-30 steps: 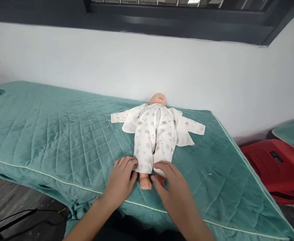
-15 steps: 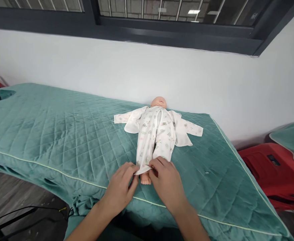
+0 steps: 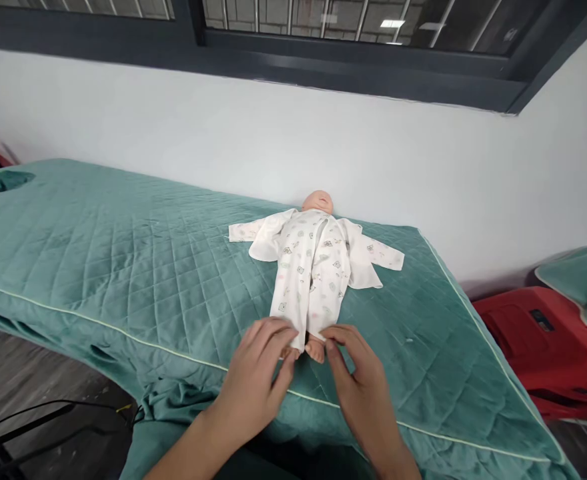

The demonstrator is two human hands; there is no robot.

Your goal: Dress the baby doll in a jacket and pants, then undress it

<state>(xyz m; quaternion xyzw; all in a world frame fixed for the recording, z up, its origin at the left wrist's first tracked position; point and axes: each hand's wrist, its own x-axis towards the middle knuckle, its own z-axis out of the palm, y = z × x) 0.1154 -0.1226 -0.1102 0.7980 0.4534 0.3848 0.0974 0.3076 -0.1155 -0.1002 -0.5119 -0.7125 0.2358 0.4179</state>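
Note:
A baby doll [image 3: 317,200] lies on its back, its head near the wall, dressed in white printed baby clothes. The front piece [image 3: 301,257] splits into two legs, and a bare foot [image 3: 315,349] shows below the right one. Both sleeves stretch out sideways. At the hem of the left leg, my left hand [image 3: 258,373] has its fingers and thumb closed round the cloth, partly covering the other foot. My right hand [image 3: 361,380] pinches the hem of the right leg between thumb and fingers.
The doll rests on a bed with a green quilted cover [image 3: 173,267], which has a face hole [image 3: 3,181] at far left. Behind it rise a white wall [image 3: 223,147] and a dark window frame [image 3: 348,73]. A red plastic chair [image 3: 523,333] stands at the right.
My right hand has left the left leg's hem and moved right to the other leg. My left hand has shifted slightly right, over the left foot. The right foot is now uncovered.

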